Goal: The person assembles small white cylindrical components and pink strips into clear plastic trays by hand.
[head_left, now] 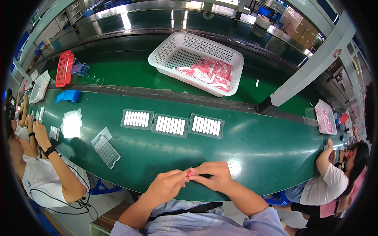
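Pink, a small piece (190, 174) sits pinched between my left hand (167, 186) and right hand (214, 177), both closed on it at the tabletop's (260, 153) near edge; three filled trays (172, 125) lie straight ahead, rowed crosswise, roughly equidistant from both.

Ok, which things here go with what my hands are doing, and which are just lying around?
In hand:
left hand
right hand
small pink piece
three filled trays
white basket of pink pieces

Lying about:
empty clear tray
red basket
blue holder
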Tool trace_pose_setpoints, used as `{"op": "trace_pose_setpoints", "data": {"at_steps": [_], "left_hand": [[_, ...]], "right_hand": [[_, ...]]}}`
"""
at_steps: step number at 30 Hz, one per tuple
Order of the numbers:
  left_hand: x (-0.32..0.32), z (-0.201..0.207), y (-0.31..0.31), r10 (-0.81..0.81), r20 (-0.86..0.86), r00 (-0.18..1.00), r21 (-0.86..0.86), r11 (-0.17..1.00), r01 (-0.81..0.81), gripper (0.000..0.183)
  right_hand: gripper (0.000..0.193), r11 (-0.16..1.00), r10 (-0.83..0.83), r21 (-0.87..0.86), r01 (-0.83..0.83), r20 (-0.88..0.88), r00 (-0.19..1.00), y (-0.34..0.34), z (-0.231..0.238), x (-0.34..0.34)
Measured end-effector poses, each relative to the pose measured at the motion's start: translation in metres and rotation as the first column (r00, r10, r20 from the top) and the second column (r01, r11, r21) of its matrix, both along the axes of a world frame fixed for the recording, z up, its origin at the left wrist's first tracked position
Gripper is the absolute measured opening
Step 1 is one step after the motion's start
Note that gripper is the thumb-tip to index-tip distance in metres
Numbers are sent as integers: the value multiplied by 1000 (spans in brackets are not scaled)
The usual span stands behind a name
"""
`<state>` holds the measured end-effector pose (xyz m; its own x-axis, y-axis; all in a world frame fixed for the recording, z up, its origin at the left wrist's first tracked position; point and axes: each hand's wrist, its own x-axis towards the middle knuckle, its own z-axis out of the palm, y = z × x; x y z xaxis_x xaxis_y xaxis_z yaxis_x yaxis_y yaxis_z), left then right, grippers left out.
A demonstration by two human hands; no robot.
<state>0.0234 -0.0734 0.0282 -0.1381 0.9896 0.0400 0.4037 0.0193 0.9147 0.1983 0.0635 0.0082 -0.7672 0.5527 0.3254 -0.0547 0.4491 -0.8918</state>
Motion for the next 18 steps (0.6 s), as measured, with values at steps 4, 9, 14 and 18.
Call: {"op": "trace_pose_setpoints", "data": {"at_steps": [4,9,14,18], "left_hand": [[-3,-5,-5,-22,389,921,-98,993,65,25],[-7,-14,-7,40,633,773,-143,987,67,25],[-2,-21,-8,48,730,682,-195,971,140,26],[-6,-21,-8,-13,712,702,-163,970,183,28]], "right_hand": [[40,967,-12,253,37,-99,995,-9,-3,-7],[58,983,70,172,-63,-34,997,-10,8,-9],[57,918,-7,397,9,-7,1000,-5,12,-12],[48,922,10,388,-8,-6,1000,-7,9,-10]]}}
